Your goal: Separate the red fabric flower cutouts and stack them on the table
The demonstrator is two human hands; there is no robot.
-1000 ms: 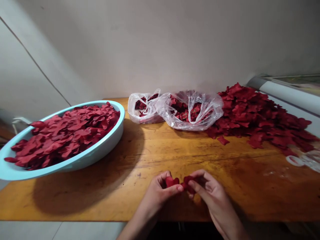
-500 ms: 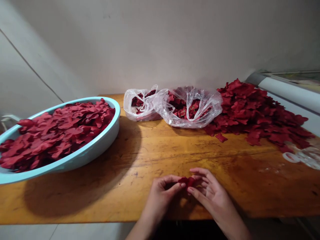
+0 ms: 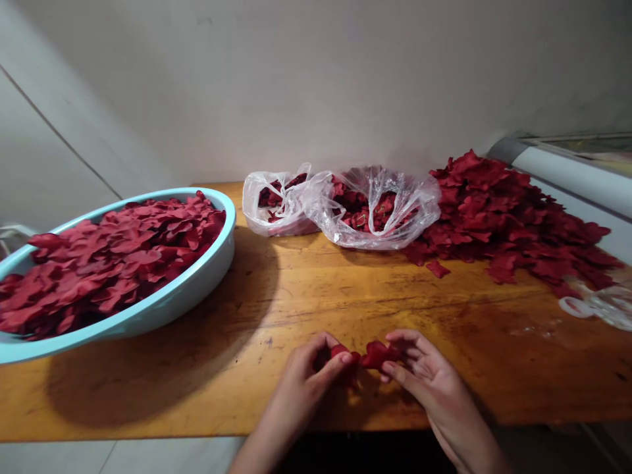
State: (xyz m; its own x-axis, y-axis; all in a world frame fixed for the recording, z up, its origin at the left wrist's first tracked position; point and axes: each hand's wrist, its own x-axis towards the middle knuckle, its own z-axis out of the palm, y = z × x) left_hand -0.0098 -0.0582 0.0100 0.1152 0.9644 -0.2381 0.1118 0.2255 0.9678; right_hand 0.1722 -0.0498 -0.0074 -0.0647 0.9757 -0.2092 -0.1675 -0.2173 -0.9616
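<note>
Near the table's front edge, my left hand (image 3: 316,368) pinches a dark red fabric petal (image 3: 348,359) between thumb and fingers. Just to its right, my right hand (image 3: 419,368) grips a second red petal (image 3: 378,355) by thumb and fingertips, its other fingers loosely curled. The two petals lie almost edge to edge; whether they touch, I cannot tell. A big heap of similar red petals (image 3: 508,217) rises at the back right. On the left, a light blue basin (image 3: 212,263) is piled full of red petals (image 3: 133,257).
Two clear plastic bags, a smaller one (image 3: 291,227) and a larger one (image 3: 380,240), hold red pieces at the back. One loose petal (image 3: 437,268) lies before the heap. A white ring (image 3: 576,307) and clear plastic (image 3: 615,306) rest at the right of the wooden table (image 3: 316,296).
My hands have moved slightly apart. The red material that was bunched between them now shows as two pieces, one in each hand. The view has shifted a little.
</note>
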